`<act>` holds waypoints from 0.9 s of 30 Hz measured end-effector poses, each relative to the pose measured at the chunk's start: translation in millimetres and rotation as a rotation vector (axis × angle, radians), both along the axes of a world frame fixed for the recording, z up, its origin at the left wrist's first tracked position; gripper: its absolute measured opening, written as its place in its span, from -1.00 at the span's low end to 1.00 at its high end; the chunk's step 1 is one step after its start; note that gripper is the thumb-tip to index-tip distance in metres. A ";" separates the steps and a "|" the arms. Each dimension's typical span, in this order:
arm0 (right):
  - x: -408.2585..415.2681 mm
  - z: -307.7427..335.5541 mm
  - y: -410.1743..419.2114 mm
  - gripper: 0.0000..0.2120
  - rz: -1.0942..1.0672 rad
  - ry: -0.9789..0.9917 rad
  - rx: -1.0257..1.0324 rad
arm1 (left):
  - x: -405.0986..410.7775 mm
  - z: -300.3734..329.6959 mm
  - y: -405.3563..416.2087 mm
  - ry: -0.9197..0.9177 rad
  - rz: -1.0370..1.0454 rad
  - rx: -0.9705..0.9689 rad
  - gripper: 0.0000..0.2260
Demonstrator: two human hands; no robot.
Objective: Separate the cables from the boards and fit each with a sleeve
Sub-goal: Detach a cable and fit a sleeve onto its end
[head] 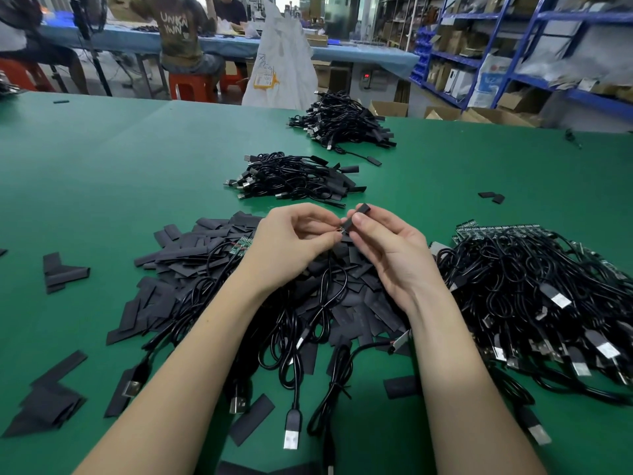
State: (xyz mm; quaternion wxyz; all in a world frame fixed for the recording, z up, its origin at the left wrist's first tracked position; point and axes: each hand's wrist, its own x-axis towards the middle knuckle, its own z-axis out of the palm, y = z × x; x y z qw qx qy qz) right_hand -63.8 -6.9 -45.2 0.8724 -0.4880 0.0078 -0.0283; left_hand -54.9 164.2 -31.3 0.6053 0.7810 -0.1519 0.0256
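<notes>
My left hand [291, 240] pinches the wire end of a black USB cable [329, 296], which hangs down from my fingers to the table. My right hand [387, 241] pinches a short black sleeve [358, 216] between thumb and fingers, its lower mouth right at the cable's tip. Under both hands lies a heap of flat black sleeves [191, 255] with loose cables across it. A small green board [245, 246] with cables attached lies on that heap, left of my left hand. A big pile of cables still on boards [534, 286] sits to the right.
Two piles of sleeved cables lie farther back, one in the middle [294, 178], one at the far side [342, 123]. Stray sleeves dot the green table [85, 173]. Behind stand a white sack [281, 63], seated people at a blue table, and blue shelving [513, 46].
</notes>
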 end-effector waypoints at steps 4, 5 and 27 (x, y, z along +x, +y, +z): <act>0.5 -0.5 2.3 -0.76 -0.030 -0.017 -0.017 | 1.2 -1.7 -0.7 0.013 0.067 0.099 -0.94; 0.2 -0.5 3.2 -0.76 -0.036 -0.021 -0.021 | 1.3 -2.2 -0.7 0.007 0.074 0.128 -0.94; -6.7 1.4 5.9 -0.81 -0.043 -0.142 -0.206 | 0.3 1.3 3.4 0.147 -0.048 -0.111 -0.82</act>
